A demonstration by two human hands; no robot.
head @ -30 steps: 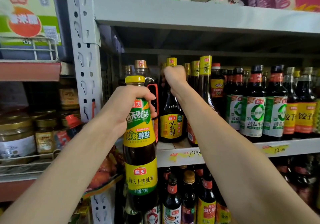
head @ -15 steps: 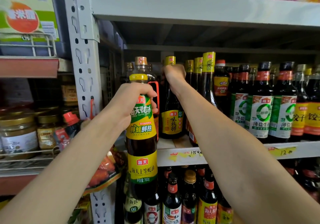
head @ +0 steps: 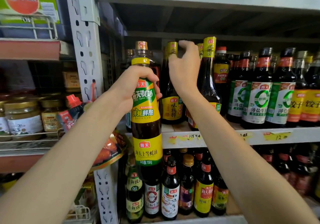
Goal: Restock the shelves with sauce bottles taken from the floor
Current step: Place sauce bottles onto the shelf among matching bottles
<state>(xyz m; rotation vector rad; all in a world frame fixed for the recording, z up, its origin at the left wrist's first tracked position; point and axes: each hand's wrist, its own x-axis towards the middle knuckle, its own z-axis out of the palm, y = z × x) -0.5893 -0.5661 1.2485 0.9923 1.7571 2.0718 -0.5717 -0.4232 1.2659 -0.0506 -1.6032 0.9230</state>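
Observation:
My left hand (head: pixel 136 85) grips the neck of a tall oyster sauce bottle (head: pixel 146 123) with a yellow cap and yellow-green label, held upright in front of the middle shelf's (head: pixel 225 137) left end. My right hand (head: pixel 184 67) hovers with its fingers spread and empty, just right of the yellow-capped neck of a dark soy sauce bottle (head: pixel 172 102) standing on that shelf. A larger bottle with a gold cap (head: pixel 142 48) stands behind the held one.
Rows of dark sauce bottles (head: pixel 258 92) fill the middle shelf to the right, and smaller bottles (head: pixel 170 189) crowd the lower shelf. A perforated grey upright post (head: pixel 83 50) stands left of the bay. Jars (head: pixel 22 118) sit on a wire rack at the far left.
My right hand has let go of the yellow-capped bottle's neck and opened beside it. The oyster sauce bottle in my left hand has risen a little.

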